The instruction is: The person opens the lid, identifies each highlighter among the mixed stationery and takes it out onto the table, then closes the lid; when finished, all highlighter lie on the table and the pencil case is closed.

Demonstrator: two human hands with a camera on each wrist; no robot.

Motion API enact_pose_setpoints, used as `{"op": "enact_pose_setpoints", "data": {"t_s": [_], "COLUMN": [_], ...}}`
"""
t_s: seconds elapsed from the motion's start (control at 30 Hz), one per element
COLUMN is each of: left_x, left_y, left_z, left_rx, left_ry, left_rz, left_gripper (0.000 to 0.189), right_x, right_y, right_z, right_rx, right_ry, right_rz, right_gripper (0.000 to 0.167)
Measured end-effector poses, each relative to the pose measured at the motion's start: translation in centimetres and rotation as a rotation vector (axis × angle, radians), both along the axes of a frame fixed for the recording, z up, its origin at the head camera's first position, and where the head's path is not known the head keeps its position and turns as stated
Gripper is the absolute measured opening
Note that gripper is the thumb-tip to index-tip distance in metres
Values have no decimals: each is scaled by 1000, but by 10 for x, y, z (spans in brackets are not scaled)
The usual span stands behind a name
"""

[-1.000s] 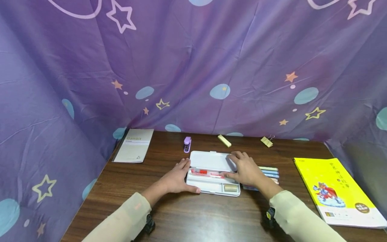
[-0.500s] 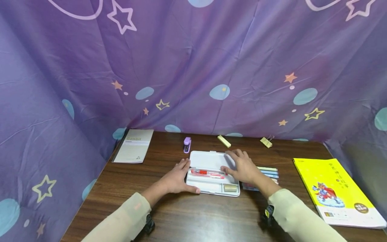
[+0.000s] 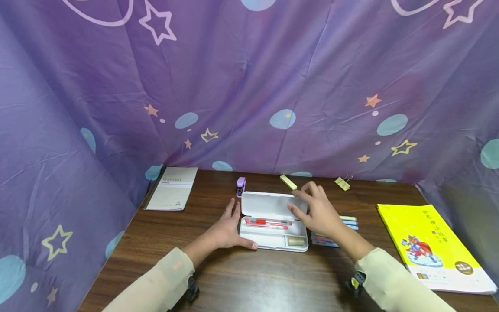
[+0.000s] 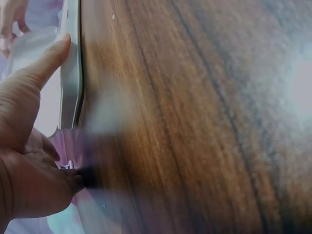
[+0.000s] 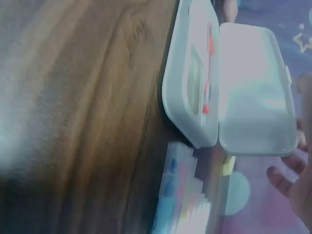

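Note:
A white pencil case [image 3: 269, 239] lies opened before me, with red pens [image 3: 267, 222] in its long slot and a small tan piece [image 3: 297, 241] in a corner compartment. Its lid [image 3: 265, 203] tilts up off the table at the back. My right hand [image 3: 321, 214] holds the lid near its right end, thumb on the inner side and bent fingers at the outer edge; in the right wrist view the fingertips are partly behind the lid [image 5: 253, 92]. My left hand [image 3: 225, 229] rests at the case's left end, thumb straight along the front edge, fingers pointing away.
Pastel markers [image 3: 351, 222] lie right of the case, partly under my right forearm. Behind stand a purple stapler [image 3: 241, 187], a pale yellow bar [image 3: 288, 182] and a binder clip [image 3: 343, 183]. A notebook [image 3: 173, 189] lies left, a yellow book [image 3: 429, 242] right.
My right hand has moved up and slightly away, and the lid has risen from lying flat. The left hand stays at the case, its fingers a little more spread.

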State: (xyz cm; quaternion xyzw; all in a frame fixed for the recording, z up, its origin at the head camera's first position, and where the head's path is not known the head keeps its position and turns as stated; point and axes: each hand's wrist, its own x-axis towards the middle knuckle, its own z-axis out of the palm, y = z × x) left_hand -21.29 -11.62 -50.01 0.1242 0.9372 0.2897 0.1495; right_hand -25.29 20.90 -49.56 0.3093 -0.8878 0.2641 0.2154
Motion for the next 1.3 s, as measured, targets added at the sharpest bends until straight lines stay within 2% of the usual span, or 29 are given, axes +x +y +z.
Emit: {"op": "enact_pose_setpoints", "data": {"t_s": [0.03, 0.1, 0.17, 0.27, 0.37, 0.43, 0.57, 0.7, 0.87, 1.03, 1.07, 1.17, 1.27, 1.3], "left_x": [0, -1, -2, -2, -2, -2, -3, -3, 0, 0, -1, -1, -1, 1], "left_y": [0, -1, -2, -3, -4, -5, -6, -4, -1, 0, -1, -2, -3, -2], "left_z": [0, 0, -1, -2, -3, -4, -2, 1, 1, -2, -8, -12, -12, -6], "left_rx": [-5, -15, -26, -25, 0, 26, 65, 42, 17, 46, 47, 55, 41, 43], "left_ry": [0, -1, -5, -5, -3, -4, 6, 37, 77, 111, 128, 152, 147, 134], "left_rz": [1, 2, 4, 1, -19, -52, -134, -172, -183, -184, -187, -192, -181, -170], "left_gripper": [152, 151, 150, 150, 150, 148, 137, 117, 100, 101, 103, 106, 108, 108], "right_x": [16, 23, 30, 41, 48, 51, 55, 56, 54, 53, 53, 54, 55, 55], "right_y": [-8, -12, -17, -25, -32, -35, -42, -46, -49, -49, -49, -49, -50, -50], "right_z": [19, 20, 19, 14, 7, 2, -11, -23, -32, -37, -38, -40, -42, -42], "right_rx": [20, 85, 181, 318, 389, 424, 506, 564, 606, 635, 636, 637, 631, 628], "right_ry": [12, 6, -36, -112, -197, -239, -266, -250, -207, -151, -142, -124, -114, -111], "right_rz": [10, 74, 124, 141, 133, 130, 105, 59, 48, 25, 22, 19, 16, 12], "right_gripper": [38, 31, 34, 47, 57, 62, 77, 91, 96, 96, 96, 96, 95, 95]}}
